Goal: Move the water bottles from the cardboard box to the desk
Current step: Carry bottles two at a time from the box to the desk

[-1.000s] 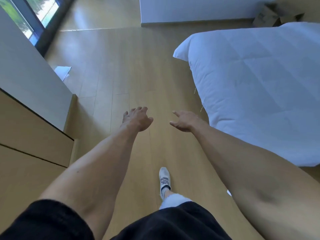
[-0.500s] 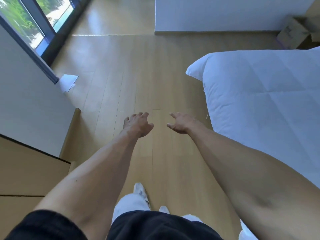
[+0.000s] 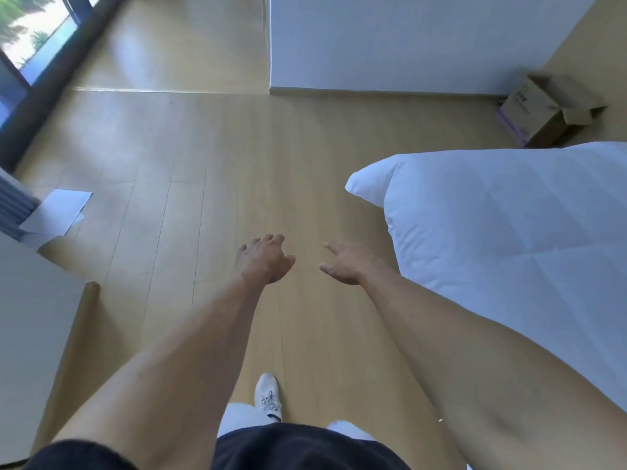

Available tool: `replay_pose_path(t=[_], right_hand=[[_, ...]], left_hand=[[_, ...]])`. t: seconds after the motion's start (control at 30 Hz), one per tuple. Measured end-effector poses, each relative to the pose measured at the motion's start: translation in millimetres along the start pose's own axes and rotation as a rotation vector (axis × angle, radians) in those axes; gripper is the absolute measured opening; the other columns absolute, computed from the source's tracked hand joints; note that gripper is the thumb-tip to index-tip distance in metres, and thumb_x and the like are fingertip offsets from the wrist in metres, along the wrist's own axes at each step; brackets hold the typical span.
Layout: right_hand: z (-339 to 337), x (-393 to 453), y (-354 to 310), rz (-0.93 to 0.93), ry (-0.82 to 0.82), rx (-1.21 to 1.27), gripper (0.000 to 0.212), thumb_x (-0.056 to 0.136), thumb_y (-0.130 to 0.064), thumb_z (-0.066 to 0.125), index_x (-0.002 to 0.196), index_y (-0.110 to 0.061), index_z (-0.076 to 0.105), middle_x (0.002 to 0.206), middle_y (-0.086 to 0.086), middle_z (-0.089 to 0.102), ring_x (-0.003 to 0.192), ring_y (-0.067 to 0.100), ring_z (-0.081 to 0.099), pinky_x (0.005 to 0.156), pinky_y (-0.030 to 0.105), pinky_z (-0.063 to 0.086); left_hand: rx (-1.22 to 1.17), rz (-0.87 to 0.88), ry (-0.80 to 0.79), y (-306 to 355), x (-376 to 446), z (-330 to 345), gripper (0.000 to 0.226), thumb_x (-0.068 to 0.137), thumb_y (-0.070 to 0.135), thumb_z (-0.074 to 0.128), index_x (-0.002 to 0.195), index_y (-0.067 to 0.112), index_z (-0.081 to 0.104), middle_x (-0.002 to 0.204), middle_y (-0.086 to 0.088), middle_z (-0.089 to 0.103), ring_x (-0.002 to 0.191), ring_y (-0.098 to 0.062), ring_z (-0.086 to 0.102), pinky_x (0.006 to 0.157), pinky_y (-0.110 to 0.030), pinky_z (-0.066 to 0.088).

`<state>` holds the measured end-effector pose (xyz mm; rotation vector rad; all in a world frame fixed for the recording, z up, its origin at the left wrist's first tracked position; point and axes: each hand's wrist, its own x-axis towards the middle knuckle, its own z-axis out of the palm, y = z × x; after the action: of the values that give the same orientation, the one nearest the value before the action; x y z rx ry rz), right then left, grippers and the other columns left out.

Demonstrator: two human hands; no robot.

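Note:
An open cardboard box (image 3: 539, 111) sits on the wooden floor at the far right, against the white wall and beyond the bed corner. Its inside is hidden and no water bottles show. My left hand (image 3: 264, 259) and my right hand (image 3: 349, 262) are stretched out in front of me above the floor, side by side and far short of the box. Both have loosely spread, relaxed fingers and hold nothing.
A bed with a white duvet (image 3: 509, 239) fills the right side. A pale cabinet (image 3: 34, 327) stands at the left edge, with white paper (image 3: 57, 213) on the floor beyond it. A glass door (image 3: 37, 39) is at the far left. My white shoe (image 3: 268, 395) is on the floor below.
The view has moved forward along the floor beside the bed. The cardboard box now shows more fully at the far right. The cabinet has slid back on the left. Both hands stay empty.

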<state>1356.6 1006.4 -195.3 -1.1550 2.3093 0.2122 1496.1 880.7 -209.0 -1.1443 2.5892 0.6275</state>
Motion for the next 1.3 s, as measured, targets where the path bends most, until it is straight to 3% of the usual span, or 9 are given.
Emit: replay_pose_path(t=[0.6,0.87,1.3], right_hand=[[-165,281,5,0.016,0.030,0.034,0.061,0.100,-0.053,0.039,0.155,-0.032,0.024,0.160,-0.001,0.031,0.145,0.025,0.031,0.113,0.044,0.032],[-274,433,31,-0.050,0.035,0.042,0.062,0.099,-0.054,0.039,0.155,-0.033,0.026,0.159,-0.001,0.033,0.145,0.025,0.031,0.112,0.042,0.033],[-383,597,81,0.022,0.032,0.051,0.062,0.098,-0.054,0.041,0.154,-0.033,0.027,0.159,0.000,0.033,0.144,0.027,0.033,0.113,0.044,0.032]], left_hand=[[0.068,0.054,0.012,0,307,-131,0.060,0.098,0.047,0.047,0.152,0.024,0.037,0.157,-0.001,0.041,0.142,-0.026,0.038,0.114,-0.044,0.029],[0.092,-0.024,0.040,25,461,-208,0.060,0.097,0.048,0.047,0.152,0.024,0.037,0.156,0.000,0.042,0.141,-0.027,0.039,0.113,-0.044,0.031],[0.080,0.071,0.008,78,663,-275,0.060,0.098,0.047,0.048,0.153,0.024,0.036,0.155,-0.001,0.042,0.141,-0.026,0.039,0.112,-0.041,0.031]])
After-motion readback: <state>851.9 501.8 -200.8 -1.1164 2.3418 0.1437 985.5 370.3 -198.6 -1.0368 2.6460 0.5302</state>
